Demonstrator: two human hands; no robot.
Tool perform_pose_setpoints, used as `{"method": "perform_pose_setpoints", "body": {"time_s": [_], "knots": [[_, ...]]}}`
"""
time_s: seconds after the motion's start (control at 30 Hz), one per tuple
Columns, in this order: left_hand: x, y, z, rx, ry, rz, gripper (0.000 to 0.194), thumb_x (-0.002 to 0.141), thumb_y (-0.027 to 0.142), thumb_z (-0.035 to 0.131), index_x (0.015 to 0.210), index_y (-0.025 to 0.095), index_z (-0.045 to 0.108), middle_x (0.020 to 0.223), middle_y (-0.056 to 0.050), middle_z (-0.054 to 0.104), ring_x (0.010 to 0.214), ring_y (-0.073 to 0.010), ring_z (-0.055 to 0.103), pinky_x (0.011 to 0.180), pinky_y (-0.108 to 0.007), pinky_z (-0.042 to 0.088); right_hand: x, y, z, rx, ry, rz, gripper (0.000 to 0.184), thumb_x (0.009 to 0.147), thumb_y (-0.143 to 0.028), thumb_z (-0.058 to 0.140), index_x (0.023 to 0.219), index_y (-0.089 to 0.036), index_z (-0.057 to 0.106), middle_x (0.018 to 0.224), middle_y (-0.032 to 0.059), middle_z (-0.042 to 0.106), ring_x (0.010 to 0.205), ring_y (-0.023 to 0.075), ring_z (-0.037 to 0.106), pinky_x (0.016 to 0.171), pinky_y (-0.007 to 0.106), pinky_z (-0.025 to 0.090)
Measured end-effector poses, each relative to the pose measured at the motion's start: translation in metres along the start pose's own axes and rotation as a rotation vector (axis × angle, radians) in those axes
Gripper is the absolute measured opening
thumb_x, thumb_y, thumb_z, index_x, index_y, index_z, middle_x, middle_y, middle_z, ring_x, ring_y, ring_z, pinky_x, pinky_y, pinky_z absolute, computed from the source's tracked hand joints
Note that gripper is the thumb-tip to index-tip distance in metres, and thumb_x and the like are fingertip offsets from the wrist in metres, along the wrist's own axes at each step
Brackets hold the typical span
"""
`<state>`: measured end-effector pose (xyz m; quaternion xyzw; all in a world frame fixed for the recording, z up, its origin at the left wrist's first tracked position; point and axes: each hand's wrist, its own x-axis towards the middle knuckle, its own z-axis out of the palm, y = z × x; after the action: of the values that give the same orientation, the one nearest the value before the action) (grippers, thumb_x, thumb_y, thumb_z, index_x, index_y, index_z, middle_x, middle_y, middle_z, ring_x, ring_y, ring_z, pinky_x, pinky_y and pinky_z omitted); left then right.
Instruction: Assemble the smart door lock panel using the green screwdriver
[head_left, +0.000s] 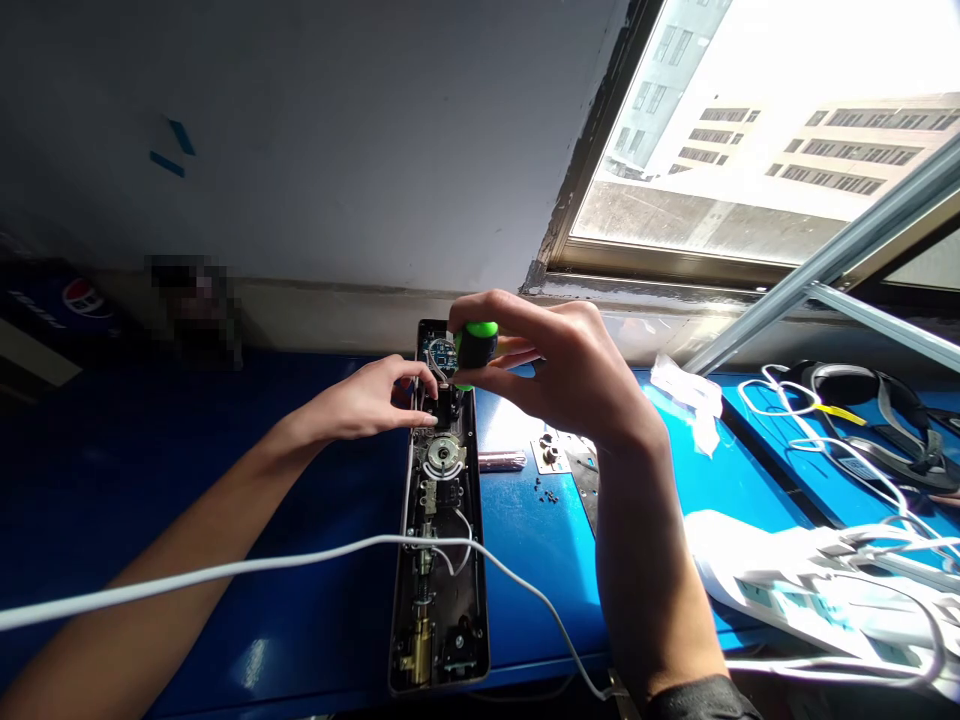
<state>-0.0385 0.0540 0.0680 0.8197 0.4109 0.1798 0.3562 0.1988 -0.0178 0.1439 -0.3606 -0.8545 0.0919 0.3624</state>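
R hand (559, 365) clamped on a green-handled screwdriver (476, 345), shaft pointing down into top end of an open smart door lock body (439, 640), which lies flat on the blue counter (525, 560). Tip hidden behind fingers, can't tell if seated in anything. L hand (367, 400) curled, fingertips at lock's upper end, can't tell if gripping or just resting

Risks: driver slips off & hits the blue PCB (441, 352) or nicks the thin white wires (457, 530). Lock doesn't look fixed down, so pressure could rock or skid it. White cable (225, 570) lies across L forearm & over lock, so an arm move could drag it

Small black screws (546, 490) sit loose by a metal plate (551, 455), easy to knock. Rose-gold cylinder (501, 461) just beside lock. White power strip (795, 590) & cords crowd R side, near R forearm
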Motion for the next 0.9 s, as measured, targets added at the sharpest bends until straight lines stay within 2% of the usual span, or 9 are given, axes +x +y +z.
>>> {"method": "perform_pose_setpoints", "body": {"time_s": [0.3, 0.43, 0.57, 0.73, 0.9], "knots": [[0.0, -0.002, 0.0, 0.036, 0.029, -0.009, 0.043, 0.074, 0.05, 0.08, 0.104, 0.021, 0.074, 0.117, -0.009, 0.073, 0.102, -0.0296, 0.069, 0.09, -0.04, 0.056, 0.001, 0.004, 0.001, -0.021, 0.012, -0.026, 0.035, 0.092, -0.021, 0.07, 0.127, -0.028, 0.069, 0.103, -0.0017, 0.077, 0.079, 0.0124, 0.069, 0.084, 0.029, 0.064], [-0.001, -0.003, 0.0, 0.032, 0.023, -0.013, 0.045, 0.075, 0.048, 0.08, 0.109, 0.02, 0.073, 0.113, -0.01, 0.073, 0.098, -0.0288, 0.069, 0.087, -0.039, 0.056, 0.001, 0.005, 0.002, -0.011, 0.022, -0.034, 0.033, 0.093, -0.024, 0.072, 0.127, -0.027, 0.069, 0.1, -0.002, 0.076, 0.08, 0.0121, 0.068, 0.084, 0.028, 0.064], [-0.001, -0.005, -0.001, 0.066, 0.055, -0.002, 0.046, 0.075, 0.049, 0.079, 0.111, 0.021, 0.074, 0.116, -0.011, 0.072, 0.102, -0.0302, 0.068, 0.09, -0.041, 0.056, 0.001, 0.005, 0.001, 0.003, 0.034, -0.035, 0.032, 0.094, -0.026, 0.073, 0.126, -0.027, 0.069, 0.1, -0.0024, 0.076, 0.079, 0.0118, 0.069, 0.085, 0.028, 0.065], [0.0, -0.01, -0.001, 0.064, 0.064, -0.005, 0.047, 0.076, 0.052, 0.079, 0.111, 0.02, 0.073, 0.109, -0.01, 0.07, 0.097, -0.0292, 0.068, 0.086, -0.041, 0.056, 0.001, 0.006, 0.001, 0.017, 0.041, -0.045, 0.035, 0.092, -0.02, 0.074, 0.126, -0.026, 0.069, 0.107, -0.0023, 0.077, 0.08, 0.0112, 0.07, 0.088, 0.027, 0.064], [-0.003, -0.008, 0.0, 0.081, 0.091, -0.015, 0.052, 0.078, 0.059, 0.077, 0.117, 0.025, 0.066, 0.124, -0.01, 0.064, 0.109, -0.0312, 0.065, 0.091, -0.042, 0.055, 0.001, 0.005, 0.001, 0.032, 0.049, -0.015, 0.027, 0.095, -0.029, 0.072, 0.122, -0.026, 0.07, 0.101, -0.0019, 0.077, 0.08, 0.0118, 0.071, 0.086, 0.029, 0.066]]}}
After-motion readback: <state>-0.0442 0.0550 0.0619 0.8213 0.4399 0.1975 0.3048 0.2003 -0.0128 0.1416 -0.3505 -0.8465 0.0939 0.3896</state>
